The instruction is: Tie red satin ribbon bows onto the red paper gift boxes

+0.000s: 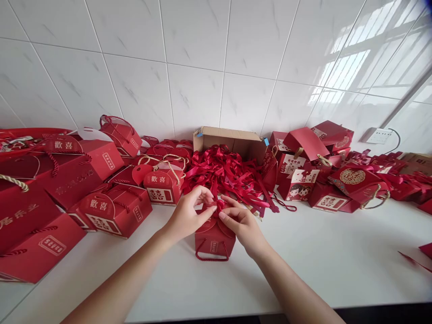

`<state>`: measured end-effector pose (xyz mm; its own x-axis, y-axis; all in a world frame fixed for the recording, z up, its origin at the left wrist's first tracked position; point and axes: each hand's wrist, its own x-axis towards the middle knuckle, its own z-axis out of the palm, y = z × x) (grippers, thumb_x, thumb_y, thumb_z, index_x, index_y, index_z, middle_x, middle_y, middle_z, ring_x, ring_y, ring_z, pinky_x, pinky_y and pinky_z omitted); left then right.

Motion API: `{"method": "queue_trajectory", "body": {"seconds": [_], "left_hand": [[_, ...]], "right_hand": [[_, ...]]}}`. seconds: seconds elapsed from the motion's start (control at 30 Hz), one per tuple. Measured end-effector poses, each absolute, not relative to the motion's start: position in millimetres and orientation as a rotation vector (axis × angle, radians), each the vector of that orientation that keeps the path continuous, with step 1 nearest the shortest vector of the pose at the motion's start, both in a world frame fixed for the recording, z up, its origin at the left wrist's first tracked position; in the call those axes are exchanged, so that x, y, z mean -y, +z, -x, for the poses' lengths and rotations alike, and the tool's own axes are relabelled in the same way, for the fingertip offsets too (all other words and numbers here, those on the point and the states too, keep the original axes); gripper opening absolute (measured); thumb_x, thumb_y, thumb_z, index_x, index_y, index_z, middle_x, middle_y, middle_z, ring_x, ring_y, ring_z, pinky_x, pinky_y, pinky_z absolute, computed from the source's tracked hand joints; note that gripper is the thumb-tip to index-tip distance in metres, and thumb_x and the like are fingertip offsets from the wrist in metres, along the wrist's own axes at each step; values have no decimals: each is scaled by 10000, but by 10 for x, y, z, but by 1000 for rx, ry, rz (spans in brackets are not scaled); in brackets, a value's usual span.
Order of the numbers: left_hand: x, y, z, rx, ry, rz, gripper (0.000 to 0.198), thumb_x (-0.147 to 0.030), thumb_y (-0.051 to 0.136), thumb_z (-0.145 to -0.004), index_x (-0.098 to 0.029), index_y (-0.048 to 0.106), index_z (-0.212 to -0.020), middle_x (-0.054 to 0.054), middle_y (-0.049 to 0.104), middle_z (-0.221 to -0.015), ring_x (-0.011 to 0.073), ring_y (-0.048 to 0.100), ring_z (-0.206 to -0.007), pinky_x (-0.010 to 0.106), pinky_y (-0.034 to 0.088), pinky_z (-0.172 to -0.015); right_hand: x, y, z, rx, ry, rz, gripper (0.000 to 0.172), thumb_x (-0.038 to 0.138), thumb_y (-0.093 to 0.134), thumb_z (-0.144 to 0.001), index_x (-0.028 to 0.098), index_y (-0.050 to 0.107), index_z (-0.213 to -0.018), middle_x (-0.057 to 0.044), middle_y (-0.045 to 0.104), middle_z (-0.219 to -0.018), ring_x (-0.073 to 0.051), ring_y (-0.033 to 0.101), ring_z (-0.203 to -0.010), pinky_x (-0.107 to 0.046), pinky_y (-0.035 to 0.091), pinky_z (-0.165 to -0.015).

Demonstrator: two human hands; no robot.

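Observation:
A small red gift box (214, 240) with a rope handle stands on the white counter (324, 265) in front of me. Both hands meet at its top. My left hand (189, 213) pinches a red ribbon (220, 205) there with thumb and forefinger. Opposite it, my right hand (241, 222) has its fingertips closed on the same ribbon, which looks knotted on the box top. The box front and handle show below my hands.
An open cardboard carton (232, 140) spills loose red ribbons (226, 173) behind the box. Several red gift boxes (114, 209) are piled at the left, more (324, 180) at the right. A wall socket (380, 135) sits on the tiled wall.

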<state>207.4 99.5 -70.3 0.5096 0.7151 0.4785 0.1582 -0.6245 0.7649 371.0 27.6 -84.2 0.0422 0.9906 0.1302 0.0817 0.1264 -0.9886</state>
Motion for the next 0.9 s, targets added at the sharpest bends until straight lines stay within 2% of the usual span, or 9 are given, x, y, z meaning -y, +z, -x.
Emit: {"method": "queue_trajectory", "body": {"seconds": [0.1,0.27,0.37,0.5,0.6,0.7,0.8,0.83,0.9], "left_hand": [[-962,-627,-2006,-707,927,-2229,56,-221,602,-813,-192,609,-860,8,644,-836,151,616,-823,278,497,-799],[-959,-662,-2007,-816,896,-2200,134,-311,669,-779,-187,705,-815,37,686,-843,179,647,-824,294,510,-785],[-1004,-694,-2007,-805,865,-2125,146,-319,684,-768,-183,726,-797,53,694,-841,186,658,-818,306,520,-801],[-1036,-625,-1946,-703,729,-2117,123,-307,687,-768,-192,716,-796,46,713,-850,192,657,-859,312,517,-848],[-1036,-546,-1906,-638,660,-2130,106,-295,678,-774,-190,694,-779,41,719,-867,189,658,-862,311,520,-849],[-1035,-491,-1895,-609,619,-2154,121,-310,668,-786,-192,694,-796,46,721,-892,194,657,-881,316,519,-851],[-1041,-454,-1897,-601,575,-2172,137,-322,650,-802,-196,697,-832,44,720,-905,190,656,-885,298,521,-823],[-1042,-441,-1897,-595,560,-2180,136,-319,645,-807,-197,695,-838,40,718,-904,186,656,-881,288,518,-817],[-1043,-410,-1899,-583,524,-2201,131,-311,631,-816,-198,690,-849,30,715,-897,177,656,-869,272,509,-806]], "right_hand": [[-285,-854,-3695,1250,1053,1182,228,442,660,-796,229,739,-782,-76,466,-1388,-253,410,-1313,-375,380,-1002],[-264,-801,-3714,1310,999,1208,282,463,614,-823,213,737,-781,-83,540,-1304,-250,433,-1290,-354,394,-985],[-208,-737,-3753,1408,914,1301,319,441,536,-871,190,703,-765,-80,641,-1150,-237,535,-1166,-345,428,-926],[-134,-725,-3819,1591,613,1420,96,251,551,-837,199,620,-879,-26,691,-904,-180,624,-824,-319,468,-754],[-78,-725,-3866,1752,277,1482,122,133,549,-807,207,591,-894,-21,687,-874,-185,606,-794,-335,444,-747],[5,-640,-3916,1987,-81,1429,177,88,497,-862,203,613,-930,-47,687,-846,-200,591,-811,-368,403,-791],[74,-480,-3972,2208,-190,1365,178,143,501,-905,203,634,-1007,-71,689,-845,-217,589,-843,-391,379,-821],[77,-427,-3988,2240,-118,1366,168,201,550,-895,202,630,-1043,-77,693,-880,-221,593,-851,-390,387,-821],[36,-344,-4009,2208,177,1365,284,344,617,-861,205,608,-1108,-80,691,-981,-212,609,-857,-356,430,-788]]}}
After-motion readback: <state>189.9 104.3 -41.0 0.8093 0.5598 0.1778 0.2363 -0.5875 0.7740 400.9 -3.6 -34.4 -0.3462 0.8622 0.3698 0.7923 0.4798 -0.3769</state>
